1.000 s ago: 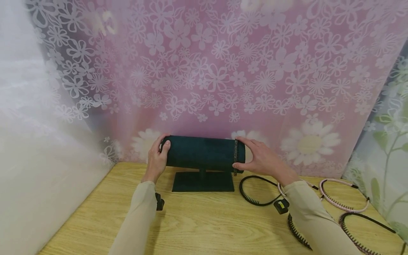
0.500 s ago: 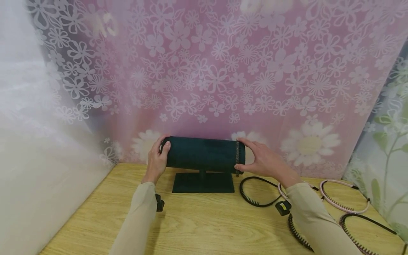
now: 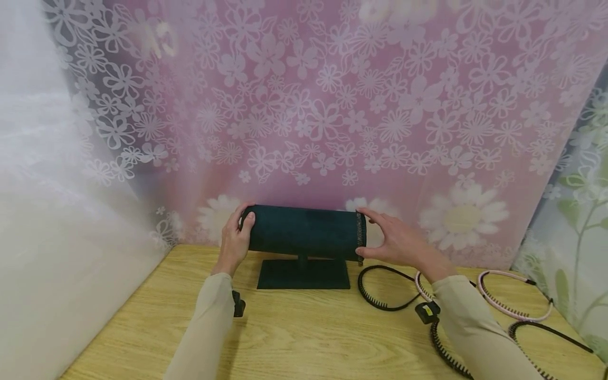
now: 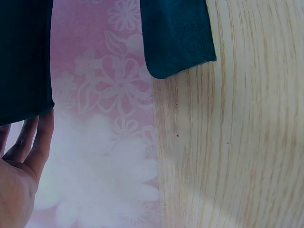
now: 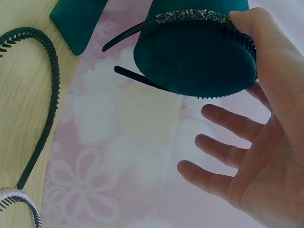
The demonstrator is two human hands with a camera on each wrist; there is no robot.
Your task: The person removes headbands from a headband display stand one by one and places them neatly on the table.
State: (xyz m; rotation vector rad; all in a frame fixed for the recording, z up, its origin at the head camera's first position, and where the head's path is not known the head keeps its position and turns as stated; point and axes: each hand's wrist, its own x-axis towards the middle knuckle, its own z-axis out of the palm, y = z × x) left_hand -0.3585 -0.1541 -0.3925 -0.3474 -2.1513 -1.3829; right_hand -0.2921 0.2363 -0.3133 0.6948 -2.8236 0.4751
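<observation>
A dark green velvet headband display stand (image 3: 304, 229) has a horizontal roll on a short post above a flat base (image 3: 304, 275). My left hand (image 3: 234, 240) grips the roll's left end, thumb in front and fingers behind. Around the right end sits a black toothed headband (image 3: 359, 237); the right wrist view shows its glittery stones (image 5: 190, 17) and its two free tips pointing away from the palm. My right hand (image 3: 401, 240) holds this headband between thumb and forefinger, the other three fingers (image 5: 213, 178) spread beside the roll's end.
More toothed headbands lie on the wooden table (image 3: 294, 338) to the right: a black one (image 3: 380, 306), a pink one (image 3: 503, 306), and others partly under my right sleeve (image 3: 480, 322). A pink flowered sheet (image 3: 304, 105) hangs behind the stand.
My right hand and the glittery headband have slid a little rightward along the roll, to its very end. The left hand keeps its grip.
</observation>
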